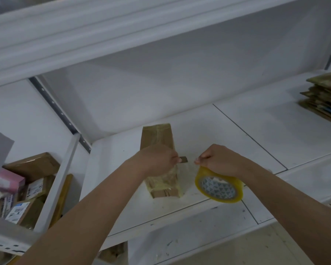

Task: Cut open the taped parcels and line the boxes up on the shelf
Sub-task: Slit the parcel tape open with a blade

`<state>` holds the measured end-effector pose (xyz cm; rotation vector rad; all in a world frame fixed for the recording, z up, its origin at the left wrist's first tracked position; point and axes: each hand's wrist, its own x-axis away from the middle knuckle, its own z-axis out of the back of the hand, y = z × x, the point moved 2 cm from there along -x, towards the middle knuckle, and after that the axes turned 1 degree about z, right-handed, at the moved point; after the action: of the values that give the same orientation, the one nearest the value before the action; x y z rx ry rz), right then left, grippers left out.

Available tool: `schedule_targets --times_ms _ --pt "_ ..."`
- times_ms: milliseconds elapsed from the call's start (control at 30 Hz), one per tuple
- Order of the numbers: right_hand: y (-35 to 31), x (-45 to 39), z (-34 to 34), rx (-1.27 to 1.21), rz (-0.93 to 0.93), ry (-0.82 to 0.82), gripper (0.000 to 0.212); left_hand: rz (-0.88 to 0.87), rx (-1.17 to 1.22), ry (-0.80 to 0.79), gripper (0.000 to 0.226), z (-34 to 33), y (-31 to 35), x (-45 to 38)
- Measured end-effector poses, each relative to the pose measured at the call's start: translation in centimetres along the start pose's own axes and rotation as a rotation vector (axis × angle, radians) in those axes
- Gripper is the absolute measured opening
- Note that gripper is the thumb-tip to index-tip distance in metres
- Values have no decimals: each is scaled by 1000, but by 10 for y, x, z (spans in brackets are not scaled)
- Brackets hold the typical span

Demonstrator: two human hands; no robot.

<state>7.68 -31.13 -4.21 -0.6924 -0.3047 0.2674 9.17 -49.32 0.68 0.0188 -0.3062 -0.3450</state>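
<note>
A long brown cardboard parcel point(158, 139) wrapped in clear tape lies on the white shelf point(227, 142), its near end towards me. My left hand point(158, 159) rests over the middle of the parcel and pinches a small dark blade point(183, 159) that points to the right. My right hand point(218, 160) holds a yellow roll of tape point(219, 185) just right of the parcel, with the thumb and forefinger pinching a stretch of clear tape that runs to the parcel. The blade's tip sits close to that stretch of tape.
A stack of flattened cardboard point(325, 96) lies at the shelf's far right. The bay at the left holds several parcels and boxes point(27, 186), one of them pink. An upper shelf point(103, 35) overhangs the work area. Below is a speckled floor.
</note>
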Motion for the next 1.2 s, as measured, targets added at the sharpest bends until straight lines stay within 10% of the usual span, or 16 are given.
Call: schedule_targets --times_ms 133,367,667,933,1200 --pt "8 3 -3 -104 -25 -17 27 111 571 112 37 -3 -21 9" --pt "25 -4 -13 -255 -106 -32 30 438 178 376 30 -31 -9 -8" --pt "38 1 -3 -317 -95 64 22 470 102 316 40 -34 0 -11" --pt "21 7 10 -301 -15 107 31 387 691 635 38 -30 -16 3" --pt "15 1 8 -319 -23 129 26 618 121 499 70 -24 -7 -6"
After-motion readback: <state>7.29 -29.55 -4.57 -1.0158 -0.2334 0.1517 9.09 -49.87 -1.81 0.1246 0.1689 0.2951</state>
